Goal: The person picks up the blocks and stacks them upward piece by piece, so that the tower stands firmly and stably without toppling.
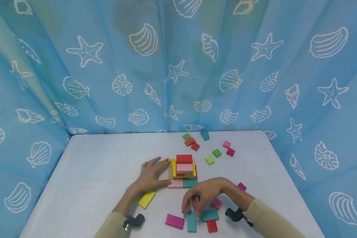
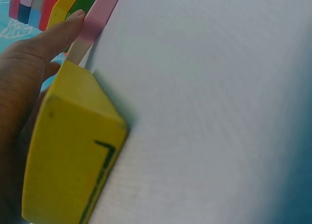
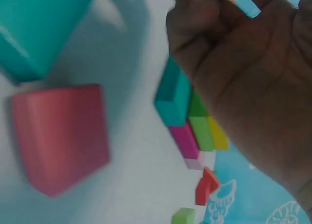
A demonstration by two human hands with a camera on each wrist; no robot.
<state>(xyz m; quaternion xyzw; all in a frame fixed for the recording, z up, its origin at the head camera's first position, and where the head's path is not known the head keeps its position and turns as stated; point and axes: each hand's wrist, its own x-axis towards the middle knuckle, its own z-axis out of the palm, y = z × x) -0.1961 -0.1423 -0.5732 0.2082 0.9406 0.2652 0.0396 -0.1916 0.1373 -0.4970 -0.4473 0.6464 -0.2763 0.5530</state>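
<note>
A stepped stack of wooden blocks stands mid-table in the head view, topped by a red block (image 1: 184, 159) and a pink block (image 1: 184, 168). My left hand (image 1: 150, 175) is spread at the stack's left side. Its thumb touches the light pink block (image 1: 175, 183) in the front row, beside a teal block (image 1: 190, 183); another finger reaches the yellow blocks at the back left. My right hand (image 1: 206, 193) hangs in front of the stack, fingers pointing down at the far end of a loose teal block (image 1: 191, 222). In the right wrist view its fingertips are partly cut off.
A yellow block (image 1: 146, 199) lies beside my left wrist. Near my right hand are a magenta block (image 1: 175, 221), another teal block (image 1: 210, 215), a red block (image 1: 212, 226) and a pink block (image 1: 216, 203). Several small blocks (image 1: 217, 152) are scattered behind, before a blue curtain (image 1: 178, 92).
</note>
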